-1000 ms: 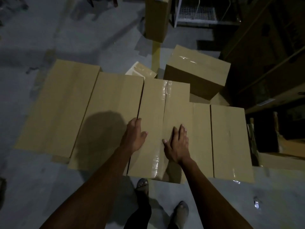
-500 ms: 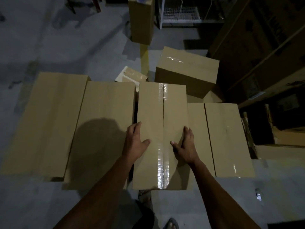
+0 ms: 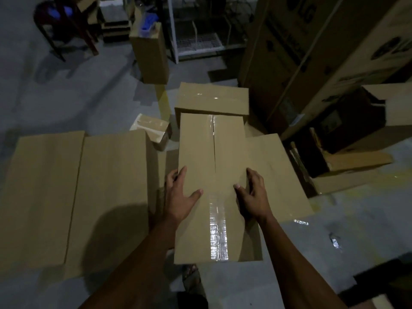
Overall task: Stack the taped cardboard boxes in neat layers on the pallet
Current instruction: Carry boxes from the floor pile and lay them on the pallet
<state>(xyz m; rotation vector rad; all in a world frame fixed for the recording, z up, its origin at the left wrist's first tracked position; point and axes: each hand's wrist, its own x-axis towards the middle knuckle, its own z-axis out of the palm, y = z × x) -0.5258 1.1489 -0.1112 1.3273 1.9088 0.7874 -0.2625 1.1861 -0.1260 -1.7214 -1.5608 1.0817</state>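
- Your left hand [image 3: 181,197] grips the taped box [image 3: 211,186] at its left edge, thumb on top.
- Your right hand [image 3: 253,196] grips its right edge likewise.
- The box is held above the floor [image 3: 356,230], between the flat boxes [image 3: 78,197] and another box [image 3: 278,175].

The scene is dim and grainy, darkest at the far right. Glare streaks the clear tape [image 3: 218,233] on the near box, and a soft shadow falls on the left boxes [image 3: 111,197]. Wide-angle distortion bends the edges.
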